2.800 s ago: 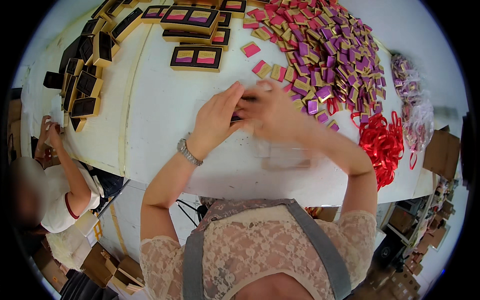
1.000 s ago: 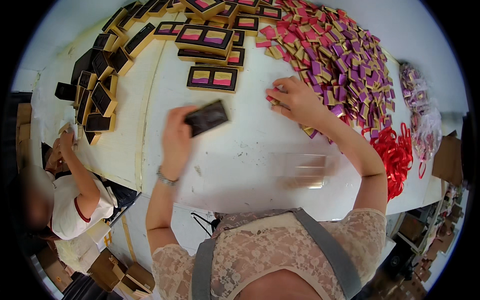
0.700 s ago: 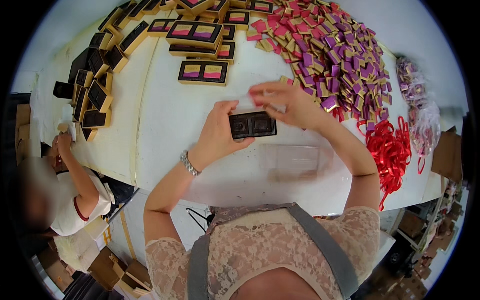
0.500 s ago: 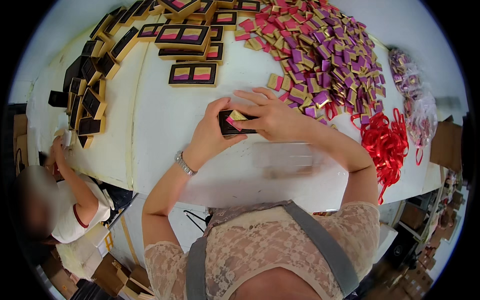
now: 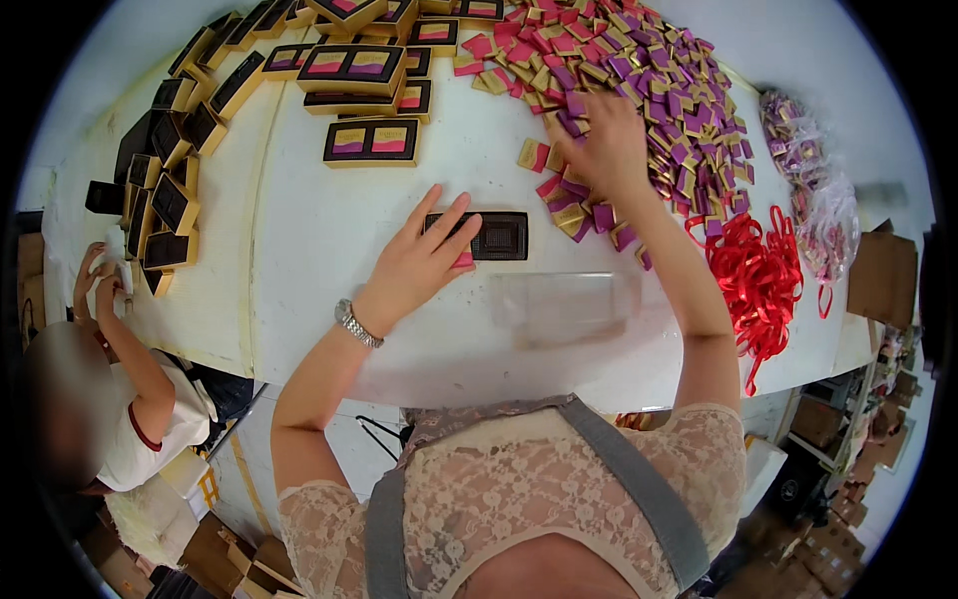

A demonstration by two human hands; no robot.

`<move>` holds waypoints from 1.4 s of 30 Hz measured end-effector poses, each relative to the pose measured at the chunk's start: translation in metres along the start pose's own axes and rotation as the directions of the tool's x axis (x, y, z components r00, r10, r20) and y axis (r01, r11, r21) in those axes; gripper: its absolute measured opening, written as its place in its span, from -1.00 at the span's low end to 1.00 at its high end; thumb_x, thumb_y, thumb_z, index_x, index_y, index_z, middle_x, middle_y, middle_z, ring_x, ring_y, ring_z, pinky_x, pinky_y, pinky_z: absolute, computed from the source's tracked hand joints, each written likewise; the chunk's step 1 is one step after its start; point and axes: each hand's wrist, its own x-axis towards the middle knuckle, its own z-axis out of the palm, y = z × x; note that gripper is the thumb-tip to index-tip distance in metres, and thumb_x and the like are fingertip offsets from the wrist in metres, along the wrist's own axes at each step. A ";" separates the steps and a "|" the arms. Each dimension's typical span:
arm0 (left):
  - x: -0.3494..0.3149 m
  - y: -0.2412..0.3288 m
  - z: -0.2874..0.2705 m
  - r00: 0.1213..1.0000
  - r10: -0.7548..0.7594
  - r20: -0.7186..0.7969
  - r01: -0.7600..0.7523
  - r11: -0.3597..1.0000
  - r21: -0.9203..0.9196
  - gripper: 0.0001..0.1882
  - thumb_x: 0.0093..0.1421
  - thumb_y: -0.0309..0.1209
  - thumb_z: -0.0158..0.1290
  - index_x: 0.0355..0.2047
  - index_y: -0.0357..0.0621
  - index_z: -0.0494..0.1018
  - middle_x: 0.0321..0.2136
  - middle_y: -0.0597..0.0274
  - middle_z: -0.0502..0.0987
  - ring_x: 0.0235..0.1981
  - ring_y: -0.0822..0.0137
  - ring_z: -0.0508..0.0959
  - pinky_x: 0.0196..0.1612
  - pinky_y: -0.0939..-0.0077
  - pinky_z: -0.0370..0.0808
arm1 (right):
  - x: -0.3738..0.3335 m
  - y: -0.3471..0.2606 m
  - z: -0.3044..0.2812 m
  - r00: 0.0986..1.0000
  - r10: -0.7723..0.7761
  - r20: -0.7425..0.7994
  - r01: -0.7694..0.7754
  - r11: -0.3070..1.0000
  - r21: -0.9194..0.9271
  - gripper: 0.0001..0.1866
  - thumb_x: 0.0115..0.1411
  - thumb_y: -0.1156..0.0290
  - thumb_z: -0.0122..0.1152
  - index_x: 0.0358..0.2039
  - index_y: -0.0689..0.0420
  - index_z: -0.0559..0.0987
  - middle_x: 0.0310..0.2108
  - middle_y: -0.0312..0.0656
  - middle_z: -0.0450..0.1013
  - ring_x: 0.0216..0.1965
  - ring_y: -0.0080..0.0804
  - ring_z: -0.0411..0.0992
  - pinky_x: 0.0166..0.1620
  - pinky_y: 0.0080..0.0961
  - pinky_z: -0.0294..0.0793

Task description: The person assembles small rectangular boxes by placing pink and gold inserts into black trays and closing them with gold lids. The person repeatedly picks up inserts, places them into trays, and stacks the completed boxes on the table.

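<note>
A black two-compartment tray (image 5: 502, 238) lies on the white table before me. My left hand (image 5: 419, 255) rests over its left end, fingers spread. Under them a pink edge of a small flat wrapped square (image 5: 462, 261) peeks out; the rest of it is hidden. The tray's right compartment holds nothing. My right hand (image 5: 609, 150) reaches to the near left side of a big heap of pink, purple and gold wrapped squares (image 5: 689, 130). Its thumb and fingers are apart, with the tips among the squares. Just below the tray lies a clear plastic cover (image 5: 559, 304).
Filled gold boxes (image 5: 372, 143) are stacked beyond my left hand. Gold boxes with black insides (image 5: 175, 205) line the far left. Red ribbons (image 5: 753, 280) and clear bags of wrapped squares (image 5: 826, 215) lie at the right. A co-worker (image 5: 150, 399) sits at the left edge.
My right hand has left the tray and moved up and right to the heap. My left hand has shifted from the tray's end to lie over its left part.
</note>
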 end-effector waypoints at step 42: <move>-0.020 -0.002 -0.001 0.998 0.014 -0.062 -0.009 0.996 0.083 -0.49 0.12 -0.31 0.22 0.07 -0.18 0.44 0.18 0.12 0.39 0.27 0.12 0.30 0.15 0.16 0.44 | -0.048 -0.096 -0.037 0.811 -0.380 0.444 0.376 0.921 0.101 -0.48 0.04 0.41 0.26 0.05 0.25 0.49 0.16 -0.11 0.35 0.12 -0.17 0.33 0.07 -0.17 0.38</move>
